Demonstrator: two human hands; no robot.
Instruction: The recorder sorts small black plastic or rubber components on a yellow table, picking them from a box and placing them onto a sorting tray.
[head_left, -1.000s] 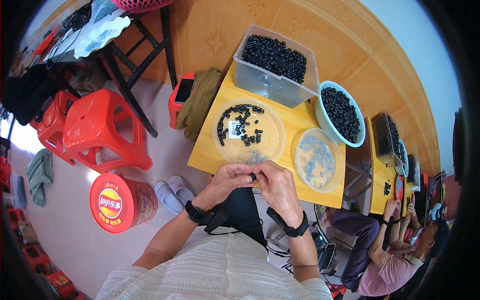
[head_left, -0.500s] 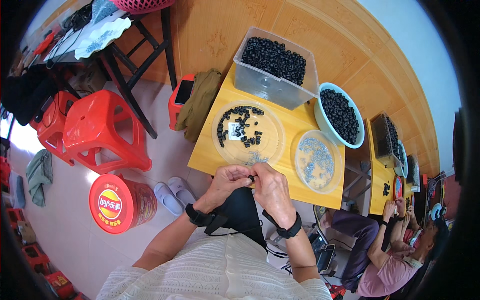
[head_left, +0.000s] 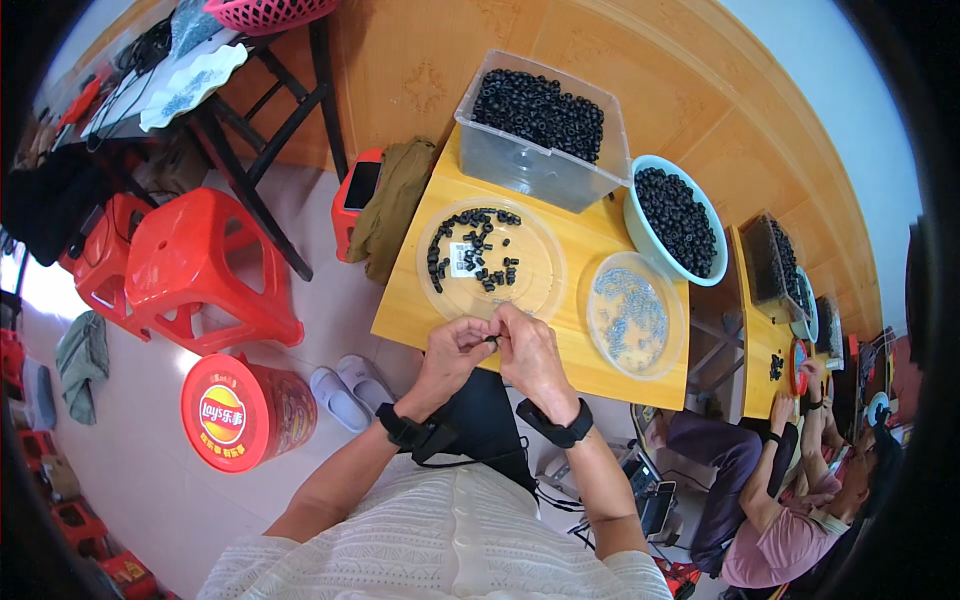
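Note:
In front of my body, over the near edge of the yellow table, my two hands meet fingertip to fingertip. My left hand (head_left: 452, 352) pinches a small black plastic piece (head_left: 491, 339). My right hand (head_left: 530, 350) has its thumb and fingers closed right at that piece; anything small between them is hidden. Just beyond the hands lies a clear round tray (head_left: 548, 232) with several small black pieces (head_left: 487, 277) in a curved row and a loose cluster, around a white label. A second clear round dish (head_left: 682, 340) to the right has tiny silvery-blue bits (head_left: 630, 312) in it.
A clear plastic bin (head_left: 520, 165) and a pale blue bowl (head_left: 640, 225), both full of black pieces, stand at the table's back. Red stools (head_left: 190, 255), a red bucket (head_left: 225, 412) and slippers (head_left: 345, 395) are left. A co-worker (head_left: 780, 520) sits at right.
My right hand has lifted a little and shifted left, its fingers now at the top of the black piece. The view has moved slightly. The co-worker's hands have moved apart.

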